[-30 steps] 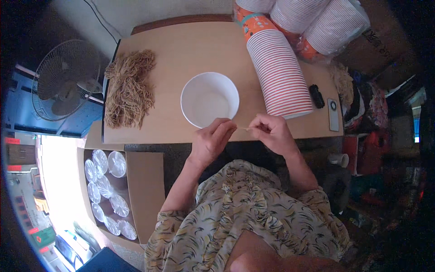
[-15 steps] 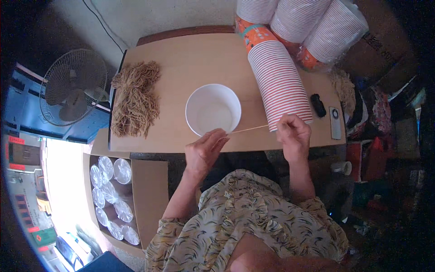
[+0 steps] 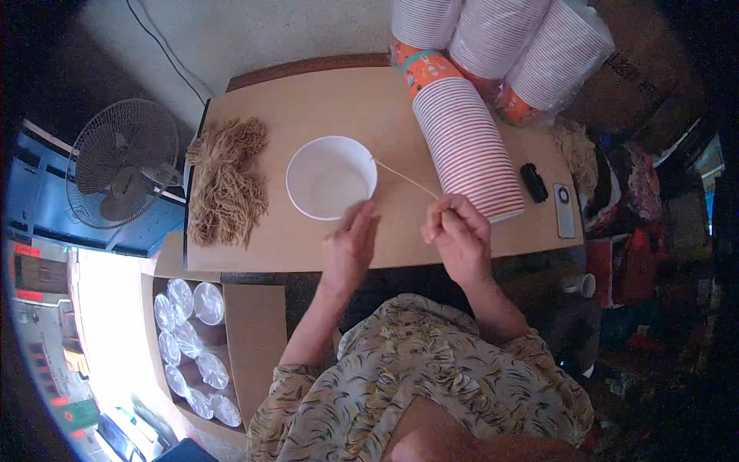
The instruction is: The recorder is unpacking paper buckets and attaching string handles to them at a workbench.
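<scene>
A white paper tub stands on the table, its mouth facing up. A thin tan cord runs from the right side of its rim to my right hand, whose fingers are pinched shut on it. Close to the tub's near rim is my left hand, a little blurred. Its fingers are stretched out and no cord shows in them. Right of the tub lies a long nested stack of paper tubs with red-and-white striped edges. At the left, a bundle of tan cords lies in a tangled heap.
More wrapped tub stacks stand at the back right. A black object and a phone-like slab lie at the table's right edge. A fan is at left; below it, an open carton holds several plastic-wrapped items.
The tub has shifted left. My left hand has released the cord, whose far end now meets the tub's rim. My right hand has moved left and slightly nearer, still pinching the cord.
</scene>
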